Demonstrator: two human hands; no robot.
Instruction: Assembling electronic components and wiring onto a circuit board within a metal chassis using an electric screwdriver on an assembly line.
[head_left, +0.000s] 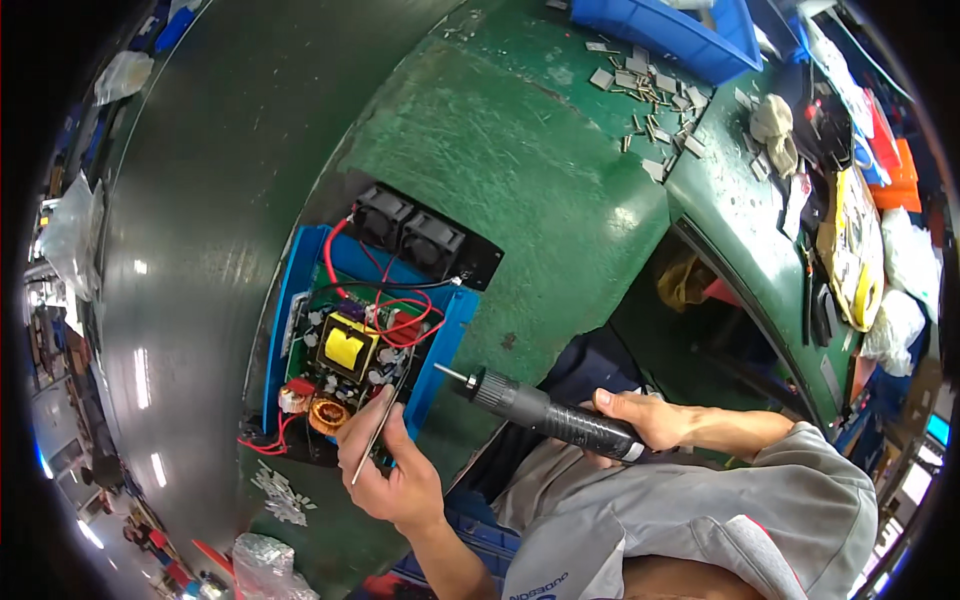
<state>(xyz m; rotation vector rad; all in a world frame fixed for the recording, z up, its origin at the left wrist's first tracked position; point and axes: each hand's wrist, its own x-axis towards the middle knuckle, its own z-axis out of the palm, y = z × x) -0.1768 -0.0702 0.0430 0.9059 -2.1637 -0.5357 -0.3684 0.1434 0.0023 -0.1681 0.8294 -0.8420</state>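
My left hand (pixel 400 485) pinches a pair of thin metal tweezers (pixel 371 450), their far end reaching over the near right part of an open blue metal case (pixel 440 362). Inside the case is a circuit board with a yellow transformer (pixel 343 346), a copper ring coil (pixel 329 416), capacitors and red wires (pixel 410 300). Two black fans (pixel 430 243) sit on a dark end plate at the case's far end. My right hand (pixel 650 420) is wrapped round a black electric screwdriver (pixel 550 412). Its bit points left toward the case wall, apart from it.
Small metal plates and pins (pixel 655 92) lie scattered by a blue bin (pixel 690 42) at the far right. More small pieces (pixel 283 495) lie left of my left hand, near a plastic bag (pixel 268 565). A dark belt-like surface (pixel 200 250) runs along the left. Bags and tape crowd the right.
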